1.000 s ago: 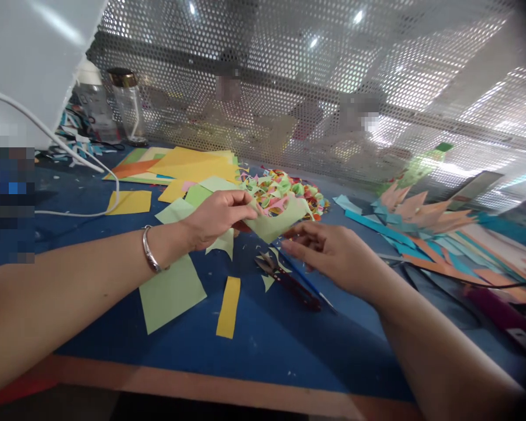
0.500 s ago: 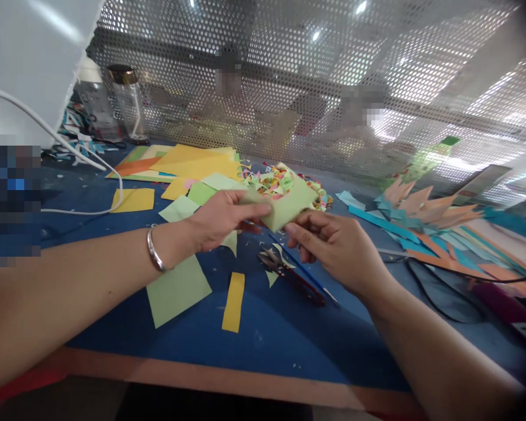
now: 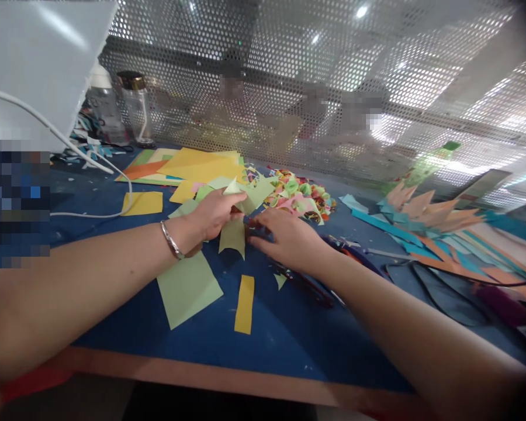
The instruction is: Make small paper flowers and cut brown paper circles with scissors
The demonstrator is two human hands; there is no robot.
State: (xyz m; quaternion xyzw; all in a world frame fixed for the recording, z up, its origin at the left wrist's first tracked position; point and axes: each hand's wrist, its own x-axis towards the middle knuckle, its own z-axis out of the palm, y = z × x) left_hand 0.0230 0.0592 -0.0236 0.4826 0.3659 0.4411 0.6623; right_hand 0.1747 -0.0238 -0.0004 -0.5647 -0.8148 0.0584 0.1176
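Two bare forearms reach in from the lower corners, over a blue tabletop (image 3: 193,354) where we see a yellow strip (image 3: 244,304) at lower centre and, left of it, a light green sheet (image 3: 190,292) partly under the left wrist. Just below the right wrist we make out the dark handles of the scissors (image 3: 319,295), partly hidden. At the middle of the frame, the left hand (image 3: 219,211) has its grip pinched closed, thumb uppermost, on a pointed green paper piece (image 3: 259,192). The right hand (image 3: 287,237) is just beside it with thumb and fingers parted in a loose grip; we cannot tell whether its fingertips touch paper. Beyond the hands we find a heap of mixed scraps (image 3: 313,199), stacked yellow sheets (image 3: 201,164) left of it, and blue strips (image 3: 388,227) and peach spiked paper (image 3: 421,203) toward the right edge. At upper left we see two bottles (image 3: 134,111) side by side, and a perforated screen (image 3: 284,35) spans the back.
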